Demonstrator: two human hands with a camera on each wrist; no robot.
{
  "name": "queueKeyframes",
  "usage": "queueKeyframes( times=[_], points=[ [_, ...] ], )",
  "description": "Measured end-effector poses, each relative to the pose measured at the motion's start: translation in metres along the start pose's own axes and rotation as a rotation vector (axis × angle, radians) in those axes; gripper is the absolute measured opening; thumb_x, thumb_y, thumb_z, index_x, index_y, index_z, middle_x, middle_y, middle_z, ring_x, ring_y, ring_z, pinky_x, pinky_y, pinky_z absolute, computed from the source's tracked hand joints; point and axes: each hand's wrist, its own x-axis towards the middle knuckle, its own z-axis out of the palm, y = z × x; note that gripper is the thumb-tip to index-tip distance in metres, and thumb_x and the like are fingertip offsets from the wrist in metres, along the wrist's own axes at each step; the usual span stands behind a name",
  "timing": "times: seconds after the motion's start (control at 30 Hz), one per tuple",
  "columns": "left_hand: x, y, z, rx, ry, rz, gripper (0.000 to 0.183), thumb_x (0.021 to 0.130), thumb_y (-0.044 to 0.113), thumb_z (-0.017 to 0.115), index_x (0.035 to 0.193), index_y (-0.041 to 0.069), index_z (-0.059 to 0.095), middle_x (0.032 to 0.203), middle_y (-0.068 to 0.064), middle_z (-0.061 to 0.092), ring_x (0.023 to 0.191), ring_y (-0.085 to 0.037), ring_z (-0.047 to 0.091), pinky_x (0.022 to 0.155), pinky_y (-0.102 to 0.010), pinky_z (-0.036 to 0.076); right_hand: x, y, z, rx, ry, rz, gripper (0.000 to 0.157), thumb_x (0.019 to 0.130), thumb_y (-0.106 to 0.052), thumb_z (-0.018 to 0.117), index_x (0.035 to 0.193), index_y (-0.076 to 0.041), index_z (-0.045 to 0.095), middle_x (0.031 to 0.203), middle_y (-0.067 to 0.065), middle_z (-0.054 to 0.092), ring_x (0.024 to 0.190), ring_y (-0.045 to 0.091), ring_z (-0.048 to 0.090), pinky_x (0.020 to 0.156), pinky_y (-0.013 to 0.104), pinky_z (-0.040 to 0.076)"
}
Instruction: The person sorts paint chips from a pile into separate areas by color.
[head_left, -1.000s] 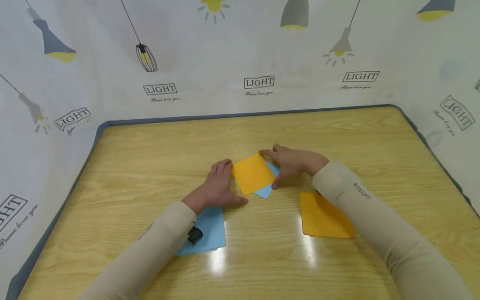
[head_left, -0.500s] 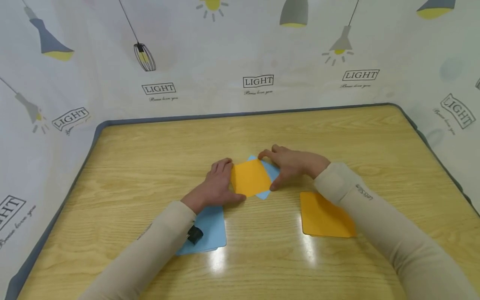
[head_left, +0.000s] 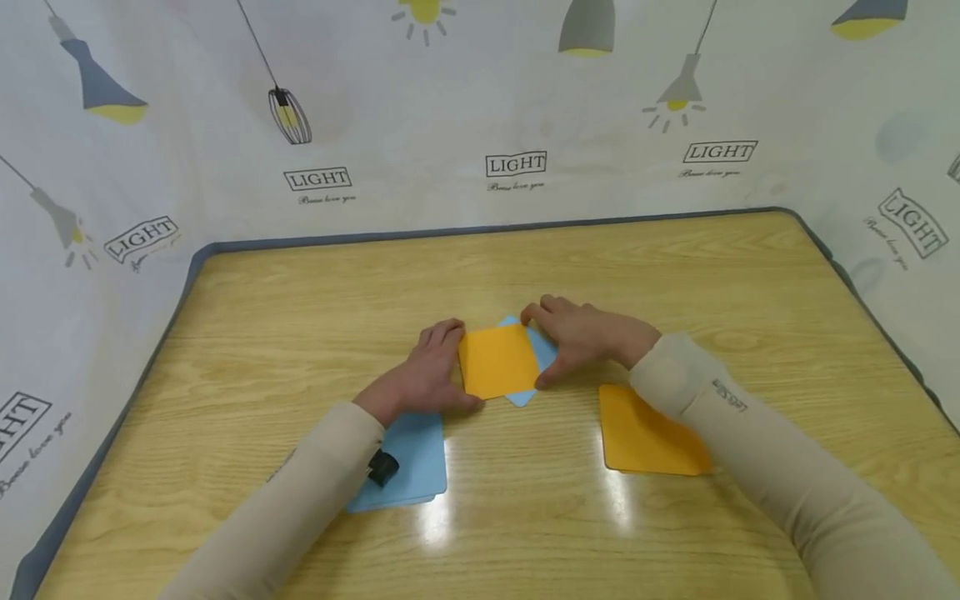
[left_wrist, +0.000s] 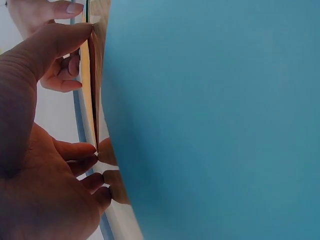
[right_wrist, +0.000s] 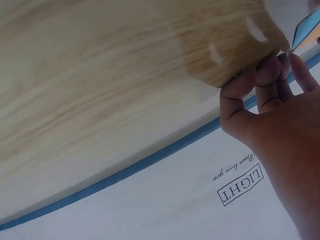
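Observation:
A square orange card lies over a light-blue card in the middle of the wooden table. The blue card is turned at an angle, so its corners show past the orange one. My left hand holds the orange card's left edge, fingertips at the far corner and thumb at the near one. On the other side my right hand spans the right edge, with bent index finger and thumb at its two corners. In the right wrist view a blue-and-orange corner meets the right hand's fingertip.
Blue cards lie stacked below the left wrist, partly hidden by a small black object at that wrist. Orange cards lie under the right forearm. A white lamp-print curtain surrounds the table, above a grey-blue edge.
Between my hands the orange card has turned clockwise, its near edge now almost level. The blue card's far corner has come into sight behind it. Both hands have shifted slightly.

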Motion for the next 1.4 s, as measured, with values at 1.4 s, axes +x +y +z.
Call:
queueKeyframes(
  times=[1.4],
  points=[
    [-0.003,-0.01,-0.005,-0.008,-0.026,0.032,0.111,0.074,0.043,0.083,0.152,-0.003,0.02,0.159,-0.016,0.012,0.142,-0.034,0.014,0.114,-0.046,0.018,-0.01,-0.01,0.014,-0.053,0.097,-0.115,0.087,0.075,-0.057,0.075,0.13,0.002,0.041,0.113,0.01,0.04,0.091,0.021,0.047,0.076,0.035,0.047]
  ],
)
